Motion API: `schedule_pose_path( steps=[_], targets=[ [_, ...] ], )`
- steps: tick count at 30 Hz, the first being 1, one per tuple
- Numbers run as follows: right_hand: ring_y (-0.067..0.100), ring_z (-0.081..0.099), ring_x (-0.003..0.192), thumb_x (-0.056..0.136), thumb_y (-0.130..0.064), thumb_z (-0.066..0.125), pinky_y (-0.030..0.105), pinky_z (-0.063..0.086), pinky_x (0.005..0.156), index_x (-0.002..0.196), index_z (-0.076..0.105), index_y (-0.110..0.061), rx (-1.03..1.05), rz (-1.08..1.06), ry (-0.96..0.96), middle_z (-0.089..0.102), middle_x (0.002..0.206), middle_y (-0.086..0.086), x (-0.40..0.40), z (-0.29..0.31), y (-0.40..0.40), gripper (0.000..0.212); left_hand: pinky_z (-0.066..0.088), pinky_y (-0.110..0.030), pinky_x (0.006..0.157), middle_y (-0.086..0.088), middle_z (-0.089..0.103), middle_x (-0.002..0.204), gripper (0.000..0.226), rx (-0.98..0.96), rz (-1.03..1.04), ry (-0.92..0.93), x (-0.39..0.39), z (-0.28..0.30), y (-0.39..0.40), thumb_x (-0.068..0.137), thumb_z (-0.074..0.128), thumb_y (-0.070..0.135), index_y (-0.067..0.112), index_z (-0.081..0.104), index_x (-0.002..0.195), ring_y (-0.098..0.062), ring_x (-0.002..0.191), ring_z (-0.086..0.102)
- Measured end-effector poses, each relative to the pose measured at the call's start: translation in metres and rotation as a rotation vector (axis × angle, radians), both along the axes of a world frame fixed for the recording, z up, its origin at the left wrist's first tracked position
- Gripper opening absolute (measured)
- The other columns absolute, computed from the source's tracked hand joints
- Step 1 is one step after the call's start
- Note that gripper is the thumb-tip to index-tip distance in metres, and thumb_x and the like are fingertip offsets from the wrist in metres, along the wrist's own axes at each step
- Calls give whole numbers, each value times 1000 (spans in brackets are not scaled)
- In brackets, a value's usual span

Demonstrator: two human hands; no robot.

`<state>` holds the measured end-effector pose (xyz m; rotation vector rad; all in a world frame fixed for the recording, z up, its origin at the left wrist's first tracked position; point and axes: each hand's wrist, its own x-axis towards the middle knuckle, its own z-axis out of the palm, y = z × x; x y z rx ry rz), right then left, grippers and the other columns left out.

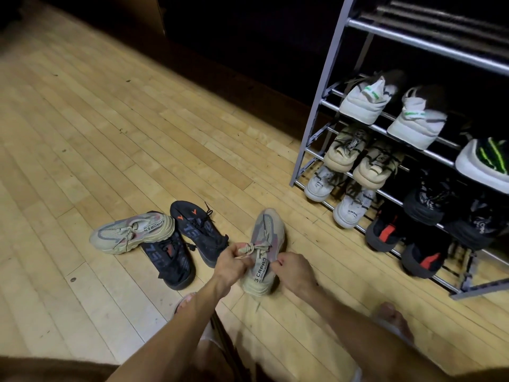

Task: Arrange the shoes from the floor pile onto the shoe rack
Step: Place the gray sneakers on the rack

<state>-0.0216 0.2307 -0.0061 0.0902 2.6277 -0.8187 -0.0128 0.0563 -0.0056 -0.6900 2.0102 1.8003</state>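
A beige-and-pink sneaker (265, 249) stands upright on the floor, toe pointing away, laces tied. Left of it, its mate (132, 232) lies beside two dark navy sneakers (184, 246). The grey metal shoe rack (316, 128) at right carries white, beige and black pairs.

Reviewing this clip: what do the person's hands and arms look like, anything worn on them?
Both forearms are bare, with no sleeves in view. The left hand and right hand show no gloves, and no watch or wristband is visible. Rings cannot be told.
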Motion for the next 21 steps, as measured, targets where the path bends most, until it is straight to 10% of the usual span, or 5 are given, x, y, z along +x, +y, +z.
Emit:
schedule_pose_path(
  steps=[21],
  targets=[
    [16,28,50,82,-20,57,35,21,50,53,31,-19,-76,32,743,28,51,-1,-68,282,61,39,53,-15,66,1,70,97,37,42,58,736,-69,272,63,82,63,-9,10,63,113,-6,81,66]
  ],
)
